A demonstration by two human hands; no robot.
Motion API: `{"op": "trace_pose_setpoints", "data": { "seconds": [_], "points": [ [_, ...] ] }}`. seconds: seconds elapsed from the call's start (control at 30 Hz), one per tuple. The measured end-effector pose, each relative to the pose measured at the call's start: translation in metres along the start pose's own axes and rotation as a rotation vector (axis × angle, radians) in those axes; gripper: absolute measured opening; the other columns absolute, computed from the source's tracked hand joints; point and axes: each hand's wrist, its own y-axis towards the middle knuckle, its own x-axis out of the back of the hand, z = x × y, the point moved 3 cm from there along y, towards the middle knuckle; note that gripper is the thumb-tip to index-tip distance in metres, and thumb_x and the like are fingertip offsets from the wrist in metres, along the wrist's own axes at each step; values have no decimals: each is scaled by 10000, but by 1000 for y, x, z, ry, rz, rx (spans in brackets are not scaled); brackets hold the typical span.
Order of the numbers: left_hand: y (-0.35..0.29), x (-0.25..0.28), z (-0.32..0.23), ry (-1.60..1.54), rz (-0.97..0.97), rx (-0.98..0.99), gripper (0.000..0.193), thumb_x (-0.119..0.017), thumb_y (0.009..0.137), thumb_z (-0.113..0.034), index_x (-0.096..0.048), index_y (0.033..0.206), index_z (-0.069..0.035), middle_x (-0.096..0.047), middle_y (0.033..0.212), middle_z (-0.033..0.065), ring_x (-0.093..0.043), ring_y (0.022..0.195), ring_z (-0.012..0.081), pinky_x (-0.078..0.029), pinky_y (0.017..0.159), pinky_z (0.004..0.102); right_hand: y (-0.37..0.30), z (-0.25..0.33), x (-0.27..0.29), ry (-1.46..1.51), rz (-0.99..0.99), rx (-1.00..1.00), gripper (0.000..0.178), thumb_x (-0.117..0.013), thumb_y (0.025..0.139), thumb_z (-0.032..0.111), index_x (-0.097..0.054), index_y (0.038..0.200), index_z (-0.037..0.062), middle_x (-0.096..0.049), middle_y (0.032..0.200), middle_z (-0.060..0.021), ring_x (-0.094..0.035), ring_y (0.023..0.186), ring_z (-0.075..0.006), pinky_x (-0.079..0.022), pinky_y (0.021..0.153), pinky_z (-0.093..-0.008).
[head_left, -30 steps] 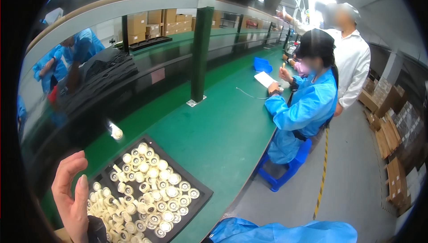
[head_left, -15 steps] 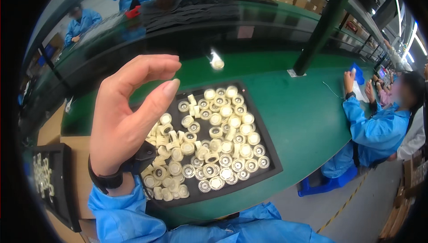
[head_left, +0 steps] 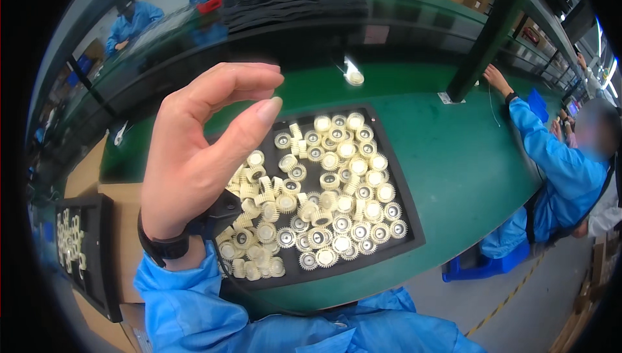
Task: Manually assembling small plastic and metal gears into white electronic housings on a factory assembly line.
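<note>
Head view: the left hand (head_left: 188,158) hangs over the left side of a black tray (head_left: 411,240), hiding part of its left and far-left rim. Fingers (head_left: 243,81) bunch and curl over to the right, thumb (head_left: 246,129) apart below them, a C-shaped gap between; nothing is pinched. No contact with the gears shows; height above the tray is hard to judge. The right hand is out of the picture, so its fingers can't be told.

Cream gears (head_left: 374,211) lie loose in the tray, some flat, some on edge, spread up to the far-right and near-right corners. The tray sits at the near edge of the green tabletop (head_left: 453,178). Beyond its far edge, a round cream piece with a white tag (head_left: 354,78) lies apart on the tabletop.

At left, a second black tray (head_left: 107,262) with pale parts rests by a cardboard box (head_left: 126,217). At right, a co-worker's hand (head_left: 497,81) is near the green post (head_left: 489,35).

Step, as judged: between grasps, hand poised and bare. Picking up a gear from here would call for lowering the hand, then closing thumb to fingers.
</note>
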Motion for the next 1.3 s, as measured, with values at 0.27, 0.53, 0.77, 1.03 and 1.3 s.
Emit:
{"op": "trace_pose_setpoints", "data": {
  "seconds": [0.27,0.53,0.77,1.03,1.3],
  "points": [
    [-2,8,2,19,-13,-78,256,-624,895,-106,-621,1106,38,-636,1123,113,-600,1028,161,-456,925,306,27,46,22,-101,9,141,270,-625,867,279,-683,954,30,-671,956,-51,-621,882,-161,-487,796,-303],
    [-4,3,6,150,-158,-379,267,-635,785,-210,-644,850,49,-629,831,221,-622,784,378,-495,695,430,89,121,35,-259,133,378,276,-626,863,280,-686,954,26,-675,964,-58,-625,887,-168,-486,804,-306],
    [-8,4,7,182,-31,-274,317,-656,845,-232,-620,941,68,-601,828,197,-623,726,311,-484,621,391,100,162,39,-311,103,483,282,-626,859,281,-688,954,23,-678,972,-63,-628,891,-174,-485,811,-308],
    [-3,10,7,145,-140,-360,307,-643,792,-248,-643,867,50,-633,815,227,-622,776,392,-493,681,437,103,253,60,-560,-433,778,233,-636,832,113,-680,1040,18,-694,932,-159,-669,796,-282,-515,696,-338],
    [1,20,2,151,-27,-88,296,-680,852,-188,-646,1028,48,-668,920,115,-628,873,169,-492,771,298,242,352,57,-778,-542,1126,251,-656,826,124,-661,1062,42,-669,974,-148,-635,908,-319,-508,814,-378]
  ]
}}
